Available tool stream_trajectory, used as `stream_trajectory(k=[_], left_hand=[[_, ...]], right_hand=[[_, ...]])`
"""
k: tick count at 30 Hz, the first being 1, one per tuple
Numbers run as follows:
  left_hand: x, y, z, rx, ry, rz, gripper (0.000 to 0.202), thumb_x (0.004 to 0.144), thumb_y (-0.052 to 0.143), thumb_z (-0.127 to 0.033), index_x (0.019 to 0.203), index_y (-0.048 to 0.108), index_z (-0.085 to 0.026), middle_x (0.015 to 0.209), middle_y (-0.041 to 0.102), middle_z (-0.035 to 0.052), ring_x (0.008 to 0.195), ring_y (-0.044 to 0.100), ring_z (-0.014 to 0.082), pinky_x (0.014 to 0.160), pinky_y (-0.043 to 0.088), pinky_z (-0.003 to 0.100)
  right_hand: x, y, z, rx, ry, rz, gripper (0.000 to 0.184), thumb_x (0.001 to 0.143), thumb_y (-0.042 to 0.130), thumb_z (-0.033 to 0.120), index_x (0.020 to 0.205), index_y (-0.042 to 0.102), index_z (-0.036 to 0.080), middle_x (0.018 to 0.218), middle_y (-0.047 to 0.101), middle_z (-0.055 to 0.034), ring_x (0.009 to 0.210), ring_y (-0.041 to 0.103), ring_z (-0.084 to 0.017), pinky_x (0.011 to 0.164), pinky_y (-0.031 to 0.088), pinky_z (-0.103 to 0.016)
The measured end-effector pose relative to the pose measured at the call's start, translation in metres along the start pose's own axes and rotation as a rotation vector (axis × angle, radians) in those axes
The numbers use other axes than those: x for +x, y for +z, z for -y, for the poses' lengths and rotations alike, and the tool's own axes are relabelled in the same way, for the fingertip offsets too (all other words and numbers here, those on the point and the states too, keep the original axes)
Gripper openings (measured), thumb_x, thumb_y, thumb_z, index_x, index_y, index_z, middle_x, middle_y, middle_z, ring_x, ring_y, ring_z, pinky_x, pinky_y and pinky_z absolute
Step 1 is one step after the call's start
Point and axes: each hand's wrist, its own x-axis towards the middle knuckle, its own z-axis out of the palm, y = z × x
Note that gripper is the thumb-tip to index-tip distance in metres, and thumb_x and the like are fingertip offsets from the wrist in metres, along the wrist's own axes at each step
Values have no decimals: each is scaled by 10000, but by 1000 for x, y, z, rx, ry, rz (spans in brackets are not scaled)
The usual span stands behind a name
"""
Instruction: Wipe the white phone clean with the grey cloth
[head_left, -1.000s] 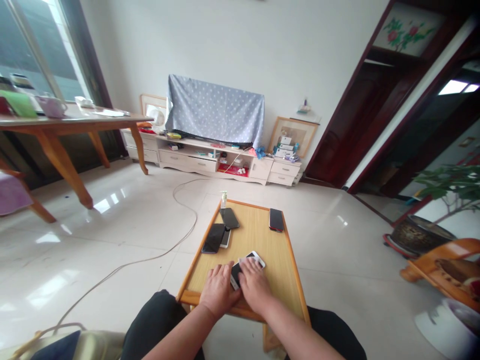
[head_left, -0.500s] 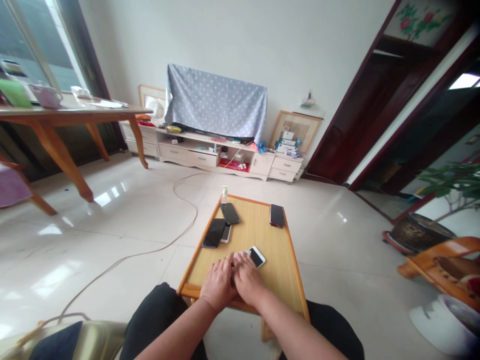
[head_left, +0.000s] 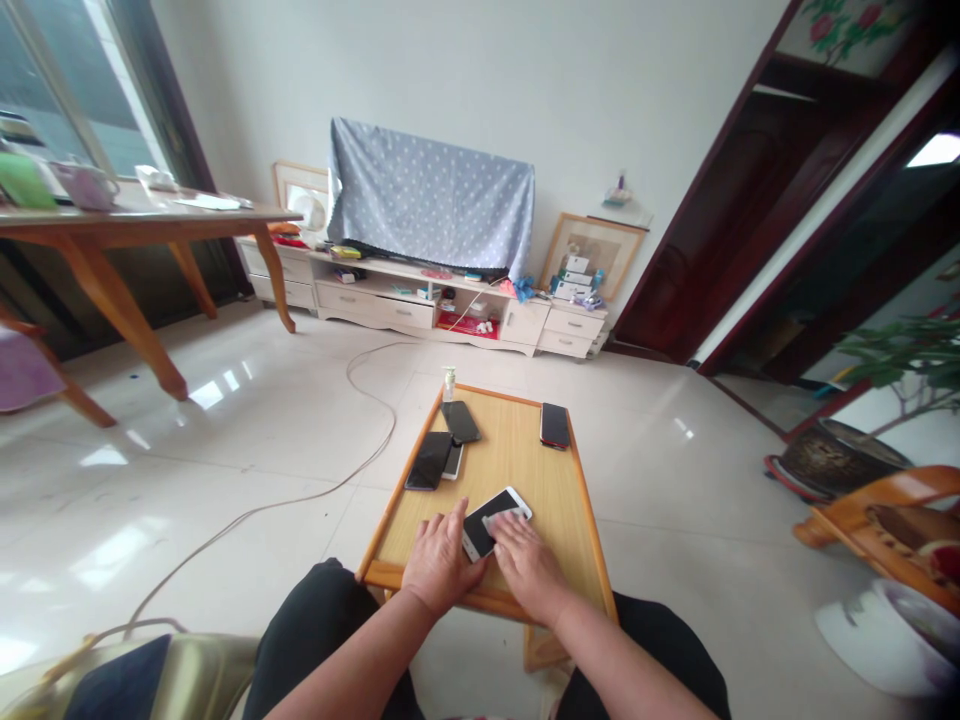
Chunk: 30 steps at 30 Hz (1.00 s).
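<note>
A white smartphone with a dark screen lies face up and slantwise near the front of the small wooden table. My left hand is at its left end, thumb along the near edge and fingers at the far side, steadying it. Under the fingertips of my right hand is a small pale wipe, pressed on the screen. The fingers lie nearly flat over it, so part of the wipe is hidden.
Several more phones lie on the table: a black phone overlapping a white one, a dark phone beyond, and phones at the far right. A pump bottle stands at the far left corner. A cable crosses the floor.
My hands, close together over the phone before, have moved apart. The right hand with the wipe has shifted right, and much more of the phone's screen shows.
</note>
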Motion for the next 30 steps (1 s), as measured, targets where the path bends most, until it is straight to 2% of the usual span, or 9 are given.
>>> stream_trajectory(k=[2, 4, 7, 9, 15, 20, 22, 27, 30], left_hand=[[1, -1, -1, 10, 6, -3, 867, 773, 653, -435, 1524, 308, -174, 1353, 609, 153, 1163, 548, 322, 1013, 367, 448], [1, -2, -1, 29, 9, 6, 829, 780, 642, -414, 1509, 335, -167, 1355, 607, 153, 1159, 551, 319, 1006, 369, 451], [1, -2, -1, 62, 17, 27, 748, 805, 582, -304, 1497, 347, -143, 1320, 625, 151, 1146, 558, 299, 987, 372, 436], [2, -3, -2, 64, 14, 34, 705, 813, 562, -284, 1478, 376, -143, 1297, 637, 149, 1143, 560, 295, 981, 370, 431], [4, -8, -7, 27, -10, 23, 763, 766, 649, -442, 1447, 428, -178, 1280, 645, 140, 1155, 556, 326, 1005, 362, 458], [4, -8, -5, 34, -13, 43, 663, 807, 558, -277, 1449, 421, -181, 1273, 649, 125, 1156, 561, 299, 998, 361, 436], [4, -8, -4, 29, -15, 47, 656, 807, 555, -269, 1444, 423, -179, 1259, 653, 122, 1149, 560, 297, 999, 360, 436], [4, -7, -5, 13, 3, 20, 751, 762, 643, -416, 1432, 426, -157, 1285, 636, 136, 1169, 542, 331, 1020, 360, 470], [4, -3, -2, 14, 17, -1, 715, 781, 627, -400, 1426, 430, -160, 1281, 635, 136, 1158, 549, 323, 1019, 368, 469]], right_hand=[[3, 4, -1, -39, 129, -75, 476, 1051, 312, 302, 1466, 506, 171, 1525, 478, -114, 1462, 372, -279, 1203, 312, -573], [3, 10, 9, -45, 163, -102, 480, 1049, 316, 299, 1471, 497, 156, 1534, 462, -121, 1470, 356, -286, 1208, 301, -574], [-1, 19, 29, 12, -4, -43, 478, 1042, 356, 304, 1493, 470, 192, 1541, 456, -90, 1473, 353, -264, 1226, 294, -531], [1, 19, 29, 40, -71, -18, 469, 1040, 367, 303, 1489, 478, 221, 1525, 482, -72, 1459, 380, -248, 1226, 304, -510], [21, 8, -8, -62, 278, -147, 481, 1051, 310, 307, 1457, 518, 155, 1533, 459, -127, 1457, 378, -297, 1201, 307, -574], [14, 23, 20, 29, -16, -31, 474, 1045, 347, 306, 1499, 464, 233, 1547, 458, -56, 1475, 351, -245, 1233, 283, -496], [16, 21, 22, 58, -72, 2, 464, 1045, 346, 292, 1489, 476, 257, 1529, 487, -36, 1461, 376, -224, 1236, 281, -472], [42, 5, -5, -35, 273, -82, 482, 1044, 305, 283, 1458, 518, 157, 1516, 489, -127, 1453, 386, -286, 1211, 287, -551], [45, 10, 4, -30, 222, -56, 484, 1037, 340, 291, 1478, 491, 159, 1528, 476, -123, 1466, 364, -280, 1220, 277, -532]])
